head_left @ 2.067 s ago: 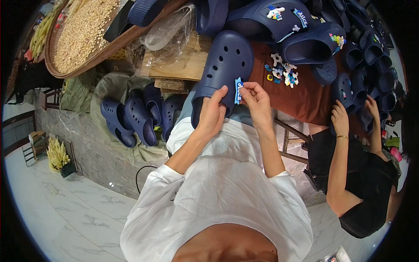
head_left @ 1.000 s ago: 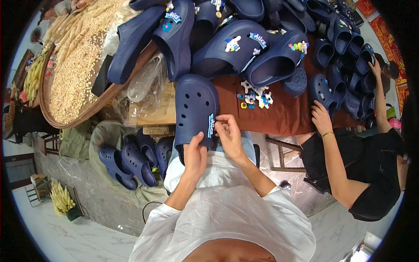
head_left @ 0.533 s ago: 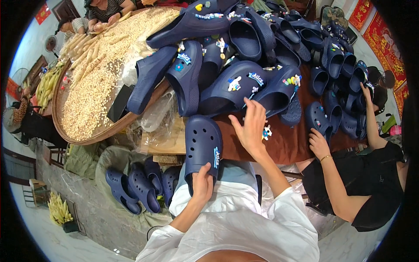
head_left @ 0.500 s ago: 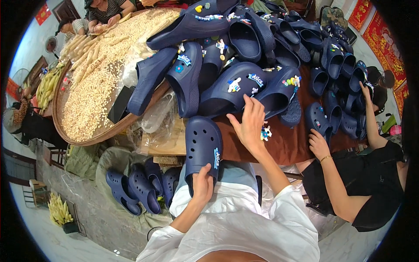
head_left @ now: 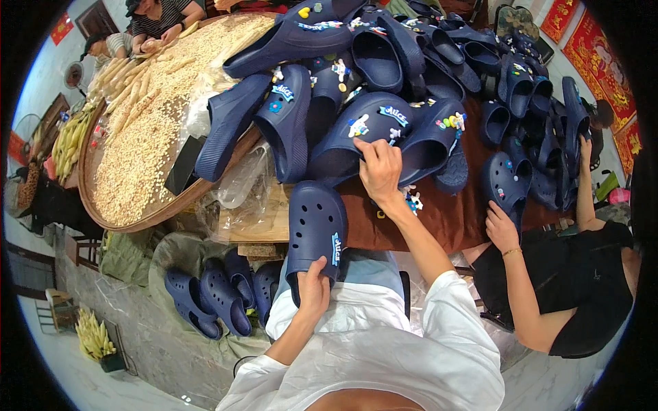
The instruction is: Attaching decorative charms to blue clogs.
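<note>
My left hand (head_left: pixel 314 286) grips a navy foam clog (head_left: pixel 317 222) by its heel end, above my lap. This clog has round vent holes and one blue-and-white lettered charm (head_left: pixel 336 248) on its side. My right hand (head_left: pixel 379 168) is over a decorated navy clog (head_left: pixel 370 116) on the table, fingers bent, index fingertip beside its white character charm (head_left: pixel 358 126). Whether anything is pinched there is hidden. Small loose charms (head_left: pixel 412 198) lie on the brown cloth (head_left: pixel 439 222) behind my right wrist.
Many navy clogs (head_left: pixel 384 61) are heaped across the table. To the left stands a round tray (head_left: pixel 130 222) of corn kernels with a dark phone (head_left: pixel 185 164) at its edge. More clogs (head_left: pixel 223 294) sit low at left. A co-worker's hand (head_left: pixel 502 226) holds a clog at right.
My right hand's fingers have curled in, from spread to bent, over the decorated clog. My left hand still holds its clog. The co-worker at right has raised a clog upright.
</note>
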The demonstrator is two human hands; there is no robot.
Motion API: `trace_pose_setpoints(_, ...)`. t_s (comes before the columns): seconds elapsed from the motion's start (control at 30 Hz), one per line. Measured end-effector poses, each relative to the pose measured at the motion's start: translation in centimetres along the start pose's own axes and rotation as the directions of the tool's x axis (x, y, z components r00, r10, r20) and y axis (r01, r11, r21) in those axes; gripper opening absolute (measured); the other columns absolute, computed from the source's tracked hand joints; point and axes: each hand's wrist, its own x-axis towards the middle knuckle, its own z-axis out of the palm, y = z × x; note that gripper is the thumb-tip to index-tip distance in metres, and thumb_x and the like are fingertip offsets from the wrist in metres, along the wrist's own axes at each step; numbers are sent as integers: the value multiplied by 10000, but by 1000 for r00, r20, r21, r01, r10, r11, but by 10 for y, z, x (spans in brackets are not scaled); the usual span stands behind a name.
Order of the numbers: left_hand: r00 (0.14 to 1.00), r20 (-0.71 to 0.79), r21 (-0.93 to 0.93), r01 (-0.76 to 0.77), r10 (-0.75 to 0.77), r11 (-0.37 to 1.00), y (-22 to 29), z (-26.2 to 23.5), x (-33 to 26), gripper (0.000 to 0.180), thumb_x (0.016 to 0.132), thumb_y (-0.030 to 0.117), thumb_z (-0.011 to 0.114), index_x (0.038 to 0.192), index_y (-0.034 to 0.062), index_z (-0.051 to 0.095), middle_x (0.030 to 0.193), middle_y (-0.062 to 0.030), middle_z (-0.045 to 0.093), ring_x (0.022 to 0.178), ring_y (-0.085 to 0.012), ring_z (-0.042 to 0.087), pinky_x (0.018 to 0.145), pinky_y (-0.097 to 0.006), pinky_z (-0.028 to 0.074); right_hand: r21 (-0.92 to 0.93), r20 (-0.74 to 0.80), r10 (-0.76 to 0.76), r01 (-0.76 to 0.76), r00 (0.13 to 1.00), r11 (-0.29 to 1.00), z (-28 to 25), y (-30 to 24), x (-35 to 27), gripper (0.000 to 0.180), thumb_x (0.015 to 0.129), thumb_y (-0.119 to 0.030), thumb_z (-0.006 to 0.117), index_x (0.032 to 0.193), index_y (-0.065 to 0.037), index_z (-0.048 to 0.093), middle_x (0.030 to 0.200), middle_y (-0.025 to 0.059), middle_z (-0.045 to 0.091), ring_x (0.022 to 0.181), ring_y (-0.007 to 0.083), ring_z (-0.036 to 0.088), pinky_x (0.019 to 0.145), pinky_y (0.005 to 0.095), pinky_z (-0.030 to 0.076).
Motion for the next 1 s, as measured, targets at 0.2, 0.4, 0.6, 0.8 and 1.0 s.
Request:
trace_pose_setpoints(0.2, 1000, 8, 2, -26, 26, 1000, 3, 2, -6, 530, 819, 26, 625, 1305, -23, 416, 1231, -101, 524, 1093, -209, 529, 956, -322, 412, 45, -118, -193, 199, 974, 979, 1, 4, 28, 229, 659, -58, 700, 860, -168, 698, 702, -19, 475, 644, 158, 491, 604, 316, 339)
trace_pose_setpoints(0.4, 1000, 5, 33, 0, 0, 999, 0, -2, -1, 520, 828, 28, 619, 1308, -11, 422, 1237, -91, 529, 1108, -201, 527, 957, -316, 410, 7, -62, -110, 111, 992, 994, 18, 25, 45, 280, 691, -75, 682, 945, -194, 678, 873, 10, 530, 808, 208, 538, 707, 343, 403)
trace_pose_setpoints(0.6, 1000, 28, 35, 12, -13, 999, 7, 7, 0, 507, 844, 30, 596, 1314, -15, 410, 1266, -99, 518, 1152, -202, 512, 981, -323, 397, 103, 150, -78, 63, 986, 993, 5, 22, 30, 543, 715, -141, 716, 1231, -166, 548, 1208, 102, 478, 1175, 299, 431, 972, 430, 324)
trace_pose_setpoints(0.8, 995, 88, 58, 47, -52, 997, 9, 6, 4, 507, 866, 60, 588, 1324, -31, 392, 1281, -110, 508, 1170, -204, 505, 1010, -340, 380, 204, 169, -99, 63, 981, 977, -9, 13, 27, 559, 724, -188, 712, 1252, -147, 535, 1232, 115, 472, 1224, 310, 410, 1005, 446, 306)
trace_pose_setpoints(1.0, 994, 103, 13, 37, -38, 999, 8, 5, 8, 510, 864, 55, 587, 1327, -31, 391, 1282, -112, 508, 1170, -207, 505, 1018, -347, 382, 340, -5, 124, -115, 992, 933, -34, 2, -14, 310, 760, -52, 670, 1065, -76, 621, 1039, 126, 566, 984, 300, 546, 840, 380, 430)
